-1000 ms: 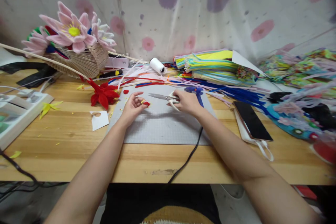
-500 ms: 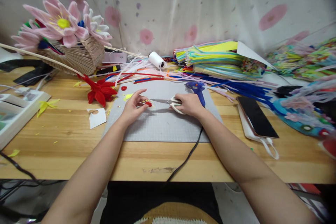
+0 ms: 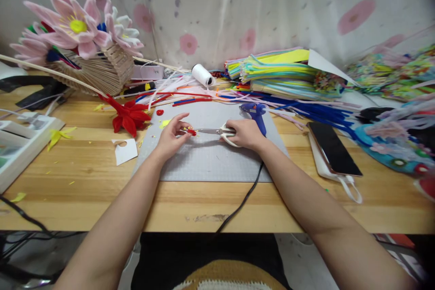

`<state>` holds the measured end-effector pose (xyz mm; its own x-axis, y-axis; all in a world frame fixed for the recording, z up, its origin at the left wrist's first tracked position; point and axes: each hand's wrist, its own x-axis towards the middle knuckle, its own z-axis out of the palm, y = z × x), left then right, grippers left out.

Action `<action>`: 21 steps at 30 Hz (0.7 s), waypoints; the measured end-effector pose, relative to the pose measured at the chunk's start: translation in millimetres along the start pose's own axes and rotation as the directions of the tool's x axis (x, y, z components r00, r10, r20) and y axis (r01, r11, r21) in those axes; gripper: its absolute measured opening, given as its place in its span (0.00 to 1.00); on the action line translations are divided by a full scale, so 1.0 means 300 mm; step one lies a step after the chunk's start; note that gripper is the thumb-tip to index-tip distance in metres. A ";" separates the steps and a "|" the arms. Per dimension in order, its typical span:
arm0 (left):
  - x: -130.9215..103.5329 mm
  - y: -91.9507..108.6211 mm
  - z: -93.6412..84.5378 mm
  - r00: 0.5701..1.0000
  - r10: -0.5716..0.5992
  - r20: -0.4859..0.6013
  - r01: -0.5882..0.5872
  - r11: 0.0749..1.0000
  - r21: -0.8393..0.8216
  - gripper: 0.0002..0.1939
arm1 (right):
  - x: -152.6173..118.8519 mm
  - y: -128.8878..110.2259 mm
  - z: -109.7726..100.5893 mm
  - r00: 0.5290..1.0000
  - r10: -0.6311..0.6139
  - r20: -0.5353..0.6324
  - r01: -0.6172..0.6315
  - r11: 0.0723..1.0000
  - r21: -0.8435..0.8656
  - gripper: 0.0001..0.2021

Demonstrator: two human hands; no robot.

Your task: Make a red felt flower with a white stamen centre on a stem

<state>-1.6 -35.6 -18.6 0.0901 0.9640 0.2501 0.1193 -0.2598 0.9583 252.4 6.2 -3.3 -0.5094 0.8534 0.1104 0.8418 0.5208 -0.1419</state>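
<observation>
Between the thumb and fingers of my left hand (image 3: 172,136) is a small red piece (image 3: 191,132) with thin yellow bits on it; its exact kind is too small to make out. My right hand (image 3: 245,134) grips the white handles of a pair of scissors (image 3: 217,131), whose blades point left and reach the red piece. The blades look closed together. Both hands are above a grey cutting mat (image 3: 210,163). Past my right hand, a blue glue gun (image 3: 257,115) lies on the mat. A small red disc (image 3: 159,112) and a yellow scrap (image 3: 164,123) lie beyond my left hand.
A red fuzzy flower (image 3: 129,115) on a stick and a white card (image 3: 125,151) lie left. Behind are a thread spool (image 3: 201,75) and bundled pipe cleaners (image 3: 278,70). A phone (image 3: 335,148) lies right; a black cord (image 3: 241,204) crosses the front edge.
The scissor blades, spread half a second ago, have come together at the red piece. Both hands stay in nearly the same place; the view has shifted slightly.
</observation>
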 end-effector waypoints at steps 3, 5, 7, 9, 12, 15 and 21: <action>0.000 -0.001 0.000 1.000 0.003 -0.005 -0.003 1.000 0.001 0.30 | -0.002 -0.002 -0.004 1.000 0.001 -0.002 -0.001 1.000 0.005 0.22; 0.001 -0.002 0.000 1.000 0.005 -0.008 -0.005 1.000 -0.003 0.30 | -0.003 -0.003 -0.005 1.000 0.001 -0.002 -0.001 1.000 0.007 0.21; 0.001 -0.003 0.001 1.000 0.006 -0.012 -0.006 1.000 -0.006 0.30 | -0.004 -0.004 -0.006 1.000 -0.001 0.001 0.001 1.000 0.006 0.21; 0.001 -0.002 0.001 1.000 0.006 -0.015 -0.006 1.000 -0.006 0.30 | -0.004 -0.005 -0.005 1.000 -0.004 0.002 0.004 1.000 0.003 0.21; 0.002 0.001 0.002 1.000 0.001 -0.014 -0.001 1.000 -0.009 0.30 | -0.003 -0.007 -0.004 1.000 -0.004 0.004 0.004 1.000 -0.003 0.22; 0.002 0.003 0.002 1.000 -0.005 -0.009 0.004 1.000 -0.021 0.29 | 0.000 -0.007 -0.004 1.000 0.004 0.012 -0.004 1.000 -0.006 0.22; 0.004 -0.003 0.004 0.999 -0.031 -0.013 0.029 0.996 -0.081 0.31 | 0.000 -0.005 -0.003 1.000 0.014 0.020 -0.014 1.000 0.013 0.22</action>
<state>-0.4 -34.4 -19.2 0.0737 0.9722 0.2225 0.0413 -0.2258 0.9733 251.3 5.3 -2.2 -0.5010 0.8609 0.0888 0.8466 0.5088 -0.1560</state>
